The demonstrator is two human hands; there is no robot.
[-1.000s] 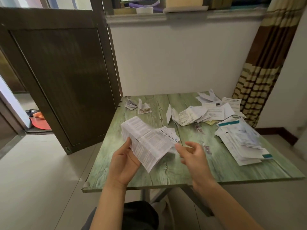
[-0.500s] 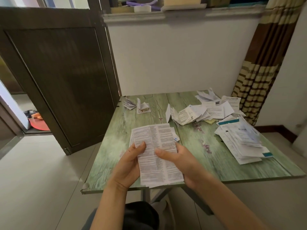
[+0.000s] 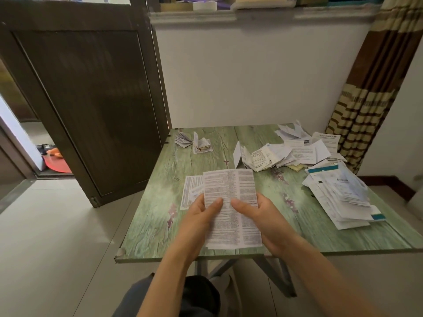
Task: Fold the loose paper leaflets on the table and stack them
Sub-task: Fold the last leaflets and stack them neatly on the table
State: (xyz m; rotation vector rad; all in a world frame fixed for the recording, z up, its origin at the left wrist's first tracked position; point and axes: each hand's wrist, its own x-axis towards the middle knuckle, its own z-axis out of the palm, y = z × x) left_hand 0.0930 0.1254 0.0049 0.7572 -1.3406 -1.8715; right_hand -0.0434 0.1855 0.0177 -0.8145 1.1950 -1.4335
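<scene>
Two bare hands hold one long white paper leaflet printed with dense black text [image 3: 230,191] above the near part of the pale green wood-grain table [image 3: 158,223]. The left hand [image 3: 199,221] grips its left edge and the right hand [image 3: 263,219] its right edge. Each thumb is pressed on the printed face near the middle, and the other fingers are curled underneath, mostly hidden by the paper. The leaflet is upright in the view, with its lower end near the table's front edge and its upper end over the middle of the tabletop. One more printed white leaflet [image 3: 191,191] lies flat on the table just left of it, partly covered by the held sheet and the left hand. At the far left corner sit two small folded paper bundles [image 3: 183,140], close beside each other. Near the middle of the far side one creased white sheet [image 3: 238,154] stands on edge. To its right is a loose heap of white leaflets [image 3: 297,149], overlapping too much to count. Nearer, on the right side, lies one slanted pile of larger white sheets with teal bands [image 3: 341,197], again too many layers to count. One dark brown door [image 3: 87,99] stands open on the left. One brown and cream striped curtain [image 3: 366,92] hangs on the right.
</scene>
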